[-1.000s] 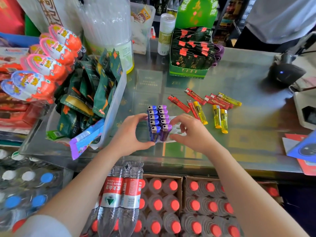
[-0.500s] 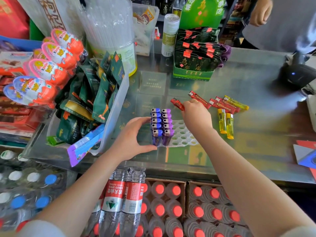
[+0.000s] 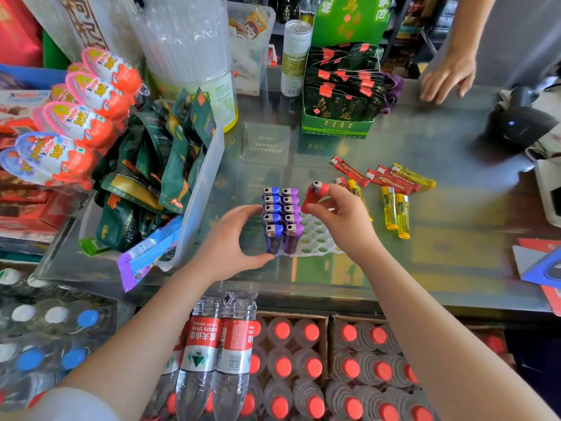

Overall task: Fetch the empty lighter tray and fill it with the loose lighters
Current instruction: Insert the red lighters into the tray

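Observation:
A white lighter tray [image 3: 315,238] with round holes lies on the glass counter [image 3: 425,268]. Two rows of blue and purple lighters [image 3: 280,218] stand upright in its left side. My left hand [image 3: 230,241] grips the tray's left edge beside those rows. My right hand [image 3: 343,220] pinches a red lighter [image 3: 314,194], held upright just above the tray, next to the purple row. Loose red lighters [image 3: 376,174] and yellow lighters [image 3: 394,208] lie on the glass to the right of the tray.
A clear bin of snack packets [image 3: 158,177] stands close to the left. A green display box [image 3: 340,95] sits behind. Another person's hand [image 3: 446,77] rests on the far counter edge. A black scanner [image 3: 516,126] is at right. Bottled water crates [image 3: 291,369] sit below.
My right hand left the tray, reached to the loose lighters, picked up a red one and brought it back over the tray. Another person's hand came down onto the far counter.

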Tool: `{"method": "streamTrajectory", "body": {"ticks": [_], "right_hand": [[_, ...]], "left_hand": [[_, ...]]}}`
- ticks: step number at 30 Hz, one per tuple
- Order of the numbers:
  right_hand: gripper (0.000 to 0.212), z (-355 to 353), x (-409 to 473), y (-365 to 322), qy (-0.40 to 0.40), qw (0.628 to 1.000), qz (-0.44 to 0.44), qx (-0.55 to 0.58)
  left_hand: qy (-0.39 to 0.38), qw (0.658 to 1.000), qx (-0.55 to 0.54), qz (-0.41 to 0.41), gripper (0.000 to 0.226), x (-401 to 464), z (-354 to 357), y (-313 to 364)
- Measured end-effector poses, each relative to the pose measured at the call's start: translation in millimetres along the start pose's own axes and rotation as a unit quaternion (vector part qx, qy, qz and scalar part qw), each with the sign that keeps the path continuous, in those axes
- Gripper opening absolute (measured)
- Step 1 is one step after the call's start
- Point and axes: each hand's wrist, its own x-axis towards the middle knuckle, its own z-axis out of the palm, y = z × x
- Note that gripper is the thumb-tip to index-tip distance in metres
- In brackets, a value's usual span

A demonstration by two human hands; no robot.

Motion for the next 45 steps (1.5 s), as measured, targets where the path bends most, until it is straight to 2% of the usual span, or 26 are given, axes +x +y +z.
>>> {"method": "streamTrajectory", "body": {"ticks": [9,17,22,31,36,45], "right_hand": [[0.017,4.2,0.0,1.5,-0.042,0.995,-0.052,-0.069],[0.014,2.6,1.9,7.0,-0.033,0.987,-0.101,-0.121],[0.017,4.1,-3.0,7.9,-0.039,0.985,-0.131,-0.108],[0.013,9.0,-1.3,11.9,0.0,0.99,-0.095,-0.107],[0.018,3.5,0.5,7.1,-0.03,0.983,-0.111,-0.146],[0.017,-0.1,-8.6,8.2,-0.012,0.973,-0.149,-0.179]], "left_hand": [[0.007,1.0,0.004,0.013,0.077,-1.7,1.2,-1.9],[0.004,1.0,0.003,0.012,0.076,-1.7,0.7,-0.3],[0.003,1.0,0.003,0.011,0.074,-1.8,0.6,-0.1],[-0.001,1.0,-0.006,-0.001,0.076,-2.3,0.6,-2.6],[-0.006,1.0,-0.01,-0.001,0.073,-2.5,0.5,-4.2],[-0.024,1.0,0.012,0.016,0.072,-2.9,-0.4,-0.2]]}}
